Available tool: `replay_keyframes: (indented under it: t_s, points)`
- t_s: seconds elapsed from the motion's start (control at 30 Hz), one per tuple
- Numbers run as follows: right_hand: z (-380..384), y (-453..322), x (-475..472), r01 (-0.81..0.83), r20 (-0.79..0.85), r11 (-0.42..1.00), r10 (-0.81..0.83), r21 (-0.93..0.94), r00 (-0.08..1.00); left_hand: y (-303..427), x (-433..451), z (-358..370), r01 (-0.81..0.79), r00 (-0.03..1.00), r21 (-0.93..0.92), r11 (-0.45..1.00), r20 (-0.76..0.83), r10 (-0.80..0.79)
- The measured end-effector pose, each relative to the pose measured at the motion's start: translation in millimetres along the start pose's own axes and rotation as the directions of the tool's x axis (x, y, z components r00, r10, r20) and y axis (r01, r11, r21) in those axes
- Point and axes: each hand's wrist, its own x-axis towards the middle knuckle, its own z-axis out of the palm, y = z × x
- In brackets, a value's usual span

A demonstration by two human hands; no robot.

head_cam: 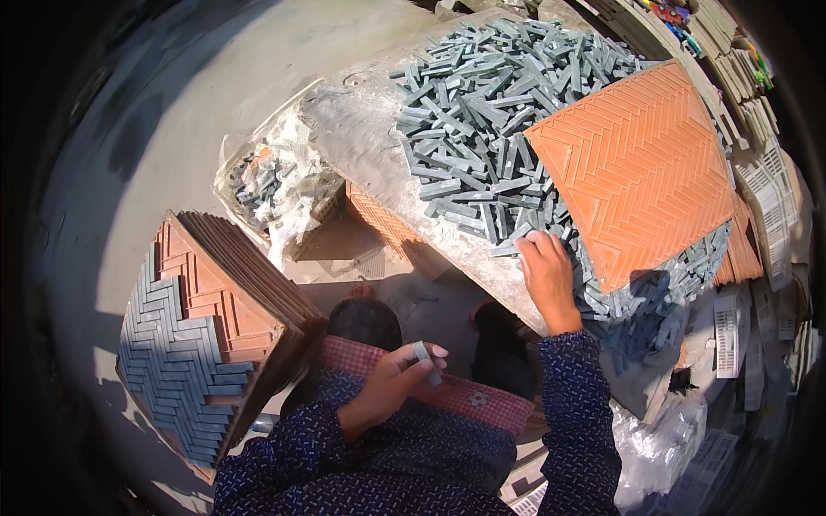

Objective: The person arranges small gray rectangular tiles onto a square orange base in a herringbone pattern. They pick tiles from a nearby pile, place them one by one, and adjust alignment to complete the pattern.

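Observation:
My left hand [397, 380] holds one grey stone strip [427, 363] between thumb and fingers, above my lap. My right hand [547, 274] reaches to the near edge of a large heap of grey stone strips [490, 122] on a worktable [374, 148]; its fingertips touch a strip [510, 248] there. An empty orange mould sheet [639, 174] with herringbone grooves lies tilted on the heap's right part. To my left, on a stack of similar sheets [239, 271], the top mould [187, 258] is partly filled with grey strips [174, 361] in a herringbone pattern.
A crate [310, 226] with netting and stone pieces stands beyond the stack. Another orange sheet [387, 226] leans beneath the table's edge. On the right are more orange sheets [742, 245], white slotted plastic trays [732, 332] and clear plastic wrapping [664, 438].

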Motion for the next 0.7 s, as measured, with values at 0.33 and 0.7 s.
replay_keyframes:
  t_s: [0.33, 0.7]
  points:
    - [-18.8, -61.1, -43.0, -0.251, -0.087, 0.833, 0.334, 0.494, 0.938, 4.8, 70.0, 35.9, -0.365, 0.918, 0.225, 0.903, -0.071, 0.389]
    - [2.1, -96.6, -88.8, -0.400, 0.122, 0.447, 0.532, 0.800, 0.838, -0.5, 71.4, 40.2, -0.365, 0.930, 0.247, 0.898, 0.061, 0.362]
